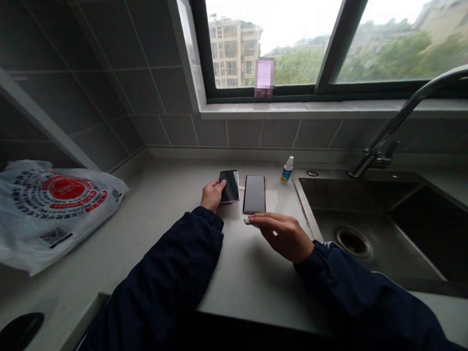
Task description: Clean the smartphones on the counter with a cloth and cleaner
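Note:
My left hand (213, 195) is closed round the left side of a smartphone (230, 186), its thumb lying on the dark screen. Just right of it, a second smartphone (255, 194) lies face up on the pale countertop (171, 193), its screen dark too. Near that phone's lower end, my right hand (283, 234) pinches a small whitish piece (247, 221) at its fingertips; whether it is cloth or paper is too small to tell. A small white bottle (287, 170) with a blue and yellow label stands upright behind my right hand, near the sink.
On the right is a steel sink (314, 192) with a curved chrome faucet (395, 118). A printed white plastic bag (73, 210) rests on the left side. Tiled wall (243, 133) and a window (301, 59) close off the back. A black object (15, 334) sits lower left.

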`<action>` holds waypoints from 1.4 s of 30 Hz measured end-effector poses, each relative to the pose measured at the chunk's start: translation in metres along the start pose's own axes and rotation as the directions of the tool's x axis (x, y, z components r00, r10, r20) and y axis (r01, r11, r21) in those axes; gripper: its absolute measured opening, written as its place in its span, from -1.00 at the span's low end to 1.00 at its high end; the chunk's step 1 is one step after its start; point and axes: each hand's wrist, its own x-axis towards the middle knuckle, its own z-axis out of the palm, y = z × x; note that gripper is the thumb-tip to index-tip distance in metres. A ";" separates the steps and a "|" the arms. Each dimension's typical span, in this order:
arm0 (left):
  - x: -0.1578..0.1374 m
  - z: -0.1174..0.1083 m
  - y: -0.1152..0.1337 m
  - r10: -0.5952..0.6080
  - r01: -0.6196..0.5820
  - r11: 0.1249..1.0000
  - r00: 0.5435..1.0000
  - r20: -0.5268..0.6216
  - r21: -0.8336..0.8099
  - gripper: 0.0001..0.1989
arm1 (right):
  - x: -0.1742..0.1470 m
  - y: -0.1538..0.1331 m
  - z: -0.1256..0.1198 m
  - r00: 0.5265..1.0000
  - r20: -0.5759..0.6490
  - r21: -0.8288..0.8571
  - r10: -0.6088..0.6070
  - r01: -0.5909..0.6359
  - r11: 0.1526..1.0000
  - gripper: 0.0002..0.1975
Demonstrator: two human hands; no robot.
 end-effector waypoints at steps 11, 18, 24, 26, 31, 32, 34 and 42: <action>0.000 -0.006 -0.006 0.095 -0.089 0.924 0.995 0.002 0.373 -0.45 | 0.001 0.000 0.001 1.000 0.018 0.009 0.006 -0.006 1.000 -0.73; -0.002 -0.004 -0.005 0.153 -0.127 0.825 0.988 -0.001 0.551 -0.58 | 0.001 0.002 0.003 1.000 0.030 0.021 0.004 -0.005 1.000 -0.74; -0.006 -0.001 -0.004 0.273 -0.206 0.716 0.962 0.005 0.667 -0.52 | 0.001 0.001 0.002 0.999 0.046 0.030 0.023 -0.024 0.999 -0.74; -0.010 0.000 -0.002 0.342 -0.252 0.621 0.939 0.032 0.743 -0.53 | 0.001 0.001 0.002 0.999 0.048 0.036 0.025 -0.027 0.999 -0.74; -0.020 0.001 0.000 0.389 -0.266 0.446 0.918 0.082 0.854 -0.39 | 0.001 0.001 0.002 0.998 0.050 0.037 0.038 -0.040 0.999 -0.75; -0.022 0.002 0.000 0.380 -0.263 0.426 0.920 0.092 0.866 -0.35 | 0.001 0.001 0.002 0.998 0.052 0.037 0.042 -0.044 0.998 -0.75; -0.025 0.003 0.000 0.357 -0.260 0.394 0.927 0.113 0.882 -0.28 | 0.001 0.001 0.002 0.997 0.063 0.039 0.050 -0.053 0.998 -0.75; -0.035 0.009 -0.002 0.331 -0.250 0.258 0.930 0.158 0.933 -0.13 | 0.000 0.002 0.003 0.993 0.072 0.046 0.094 -0.097 0.994 -0.76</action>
